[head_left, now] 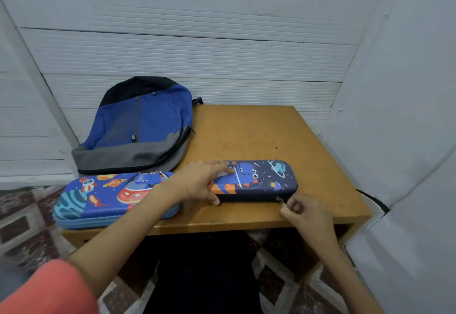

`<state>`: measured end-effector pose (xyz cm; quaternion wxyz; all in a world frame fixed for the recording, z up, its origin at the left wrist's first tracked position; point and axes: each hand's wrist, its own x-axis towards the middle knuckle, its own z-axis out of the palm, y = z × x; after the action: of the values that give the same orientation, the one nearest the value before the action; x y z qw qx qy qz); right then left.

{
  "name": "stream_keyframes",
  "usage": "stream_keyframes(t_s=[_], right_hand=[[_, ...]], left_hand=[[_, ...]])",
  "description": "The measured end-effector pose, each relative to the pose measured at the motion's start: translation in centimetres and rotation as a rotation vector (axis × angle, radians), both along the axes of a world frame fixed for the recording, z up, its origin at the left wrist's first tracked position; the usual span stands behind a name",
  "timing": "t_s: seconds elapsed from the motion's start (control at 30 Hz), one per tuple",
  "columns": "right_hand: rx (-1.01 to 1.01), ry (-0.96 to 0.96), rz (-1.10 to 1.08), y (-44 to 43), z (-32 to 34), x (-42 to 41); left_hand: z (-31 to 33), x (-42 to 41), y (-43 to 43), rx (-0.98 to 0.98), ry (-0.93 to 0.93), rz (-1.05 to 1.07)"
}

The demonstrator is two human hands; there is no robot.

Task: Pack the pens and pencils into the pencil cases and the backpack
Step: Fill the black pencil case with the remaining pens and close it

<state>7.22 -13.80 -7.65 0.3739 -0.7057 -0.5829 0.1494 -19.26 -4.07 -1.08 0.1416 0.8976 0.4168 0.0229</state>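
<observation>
Now I see dark pencil case (261, 180) lying lid-down near worktop (259, 131) front edge. Left grip (199, 183) clasps its left end, fingers over top, thumb on front wall. Right grip (306, 215) pinches zipper pull (279, 199) at right front corner. Light-blue pencil case (106, 197) just beside, leftward. Backpack (138, 126) flat behind.

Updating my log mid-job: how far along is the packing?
Done, apparently: no loose pens or pencils show on the table, and the light blue pencil case lies closed. In hand: the left hand holds the dark pencil case while the right hand pinches its zipper pull. Left: both cases lie outside the backpack.
</observation>
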Motion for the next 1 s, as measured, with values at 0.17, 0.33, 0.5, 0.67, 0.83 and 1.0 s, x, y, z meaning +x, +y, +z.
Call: stream_keyframes(t_s=[0.17, 0.33, 0.5, 0.67, 0.83, 1.0], right_hand=[[0.004, 0.011, 0.016, 0.5, 0.1, 1.6], [0.059, 0.033, 0.036, 0.5, 0.2, 2.4], [0.059, 0.054, -0.034, 1.5, -0.2, 4.3], [0.004, 0.079, -0.019, 4.4, 0.3, 5.5], [-0.041, 0.03, 0.029, 7.9, 1.0, 5.6], [-0.12, 0.078, 0.049, 11.0, 1.9, 5.5]], left_hand=[[0.0, -0.1, 0.0, -0.011, 0.003, -0.005], [0.1, -0.1, 0.0, -0.011, 0.025, -0.006], [-0.2, -0.2, 0.1, -0.005, 0.023, -0.011], [0.0, -0.1, 0.0, 0.003, 0.037, -0.024], [-0.3, -0.3, 0.1, 0.02, 0.018, -0.029], [-0.6, -0.3, 0.2, 0.04, -0.004, -0.042]])
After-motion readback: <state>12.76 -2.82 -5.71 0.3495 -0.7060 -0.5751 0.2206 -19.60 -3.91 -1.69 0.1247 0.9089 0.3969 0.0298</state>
